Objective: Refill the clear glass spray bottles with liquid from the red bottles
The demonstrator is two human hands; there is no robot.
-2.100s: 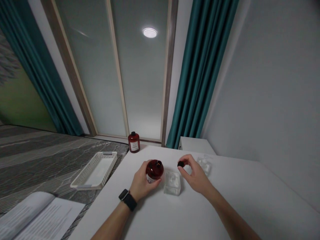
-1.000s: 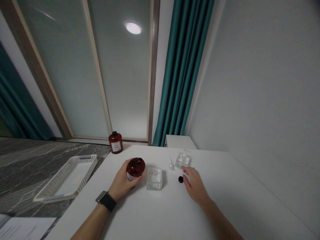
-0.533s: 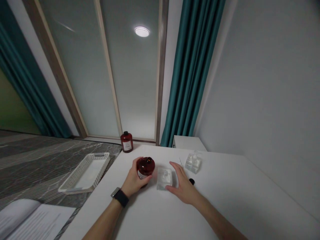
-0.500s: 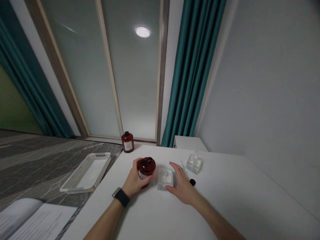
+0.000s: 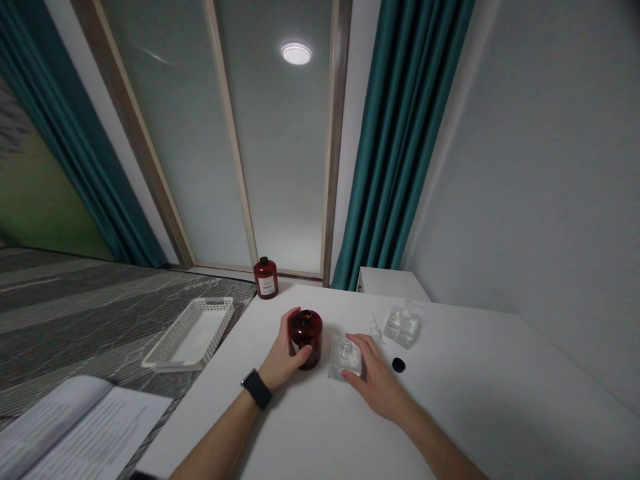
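Left hand (image 5: 283,353): we find it gripping the red bottle (image 5: 309,337), now more upright | Right hand (image 5: 375,381): now closes around the clear container (image 5: 340,359) just beside the bottle | Black cap (image 5: 399,365): lies on the white table (image 5: 320,427) | Effect, we judge: both vessels steadied

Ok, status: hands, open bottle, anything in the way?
Left hand gripping open red bottle. Right hand at right side of clear container. Black cap loose to right, likely blocking neither.

Dim, greyish light; a round bright disc of light (image 5: 296,53) glares on the glass door (image 5: 280,153). Soft shadows lie across the white table (image 5: 310,433). Print in the open book (image 5: 105,427) blurs; edges look stretched.
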